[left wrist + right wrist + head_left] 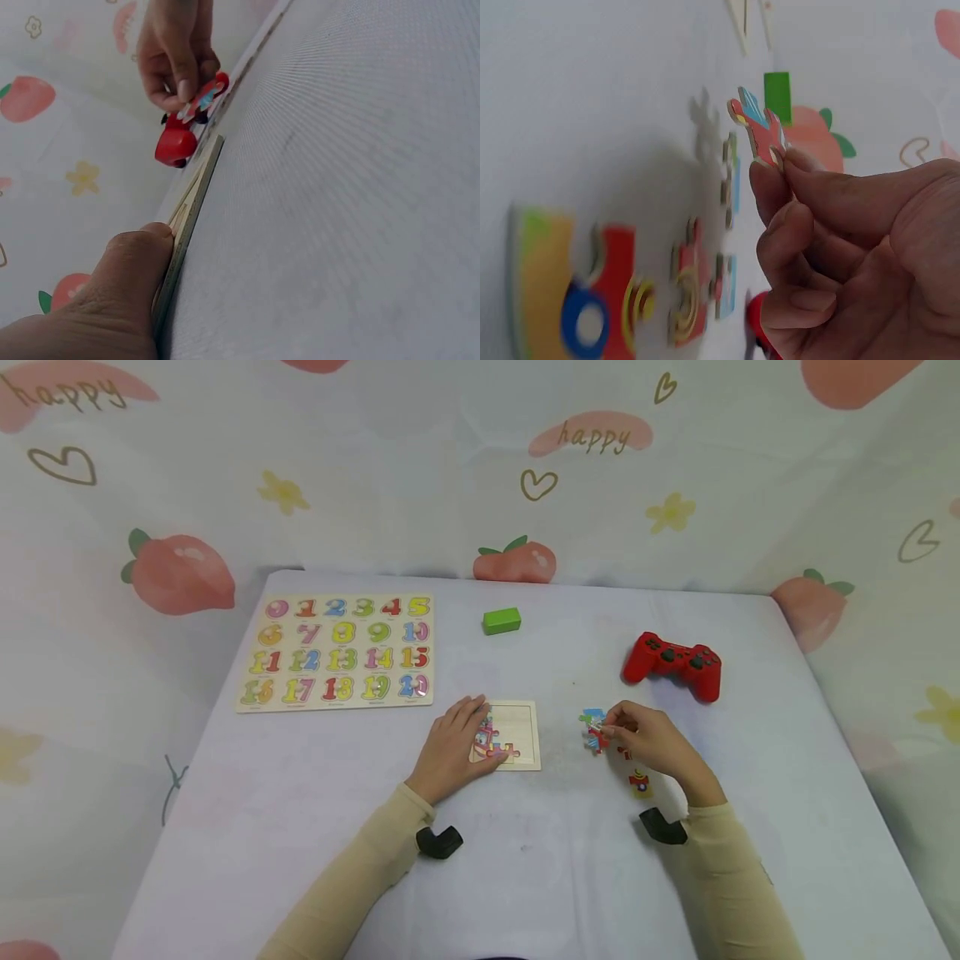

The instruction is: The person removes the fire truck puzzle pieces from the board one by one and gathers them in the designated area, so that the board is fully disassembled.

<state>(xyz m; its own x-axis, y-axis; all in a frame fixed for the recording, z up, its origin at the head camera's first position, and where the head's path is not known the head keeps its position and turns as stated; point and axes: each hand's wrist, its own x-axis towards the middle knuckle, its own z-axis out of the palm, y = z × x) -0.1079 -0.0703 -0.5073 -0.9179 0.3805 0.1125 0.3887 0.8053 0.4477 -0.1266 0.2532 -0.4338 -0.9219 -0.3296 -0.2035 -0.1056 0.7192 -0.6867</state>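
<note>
At upper left lies a number board (362, 647); near centre, the left hand (453, 745), fingers nearly straight, rests on a partly filled puzzle tray (517, 723). Right of centre, loose pieces (640, 782) lie near the right hand (652, 745), which pinches 1 puzzle piece (760, 135) between thumb and finger; toward upper right lies a red controller (672, 662).

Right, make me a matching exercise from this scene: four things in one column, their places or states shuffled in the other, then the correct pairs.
Things:
1. Puzzle tray
2. Raised puzzle piece
3. Game controller
4. Number board

Places or states:
A. Left of the green block
B. Under the left hand, partly filled
C. Beyond the right hand
D. Pinched between thumb and finger

Pairs: 1-B, 2-D, 3-C, 4-A
</note>
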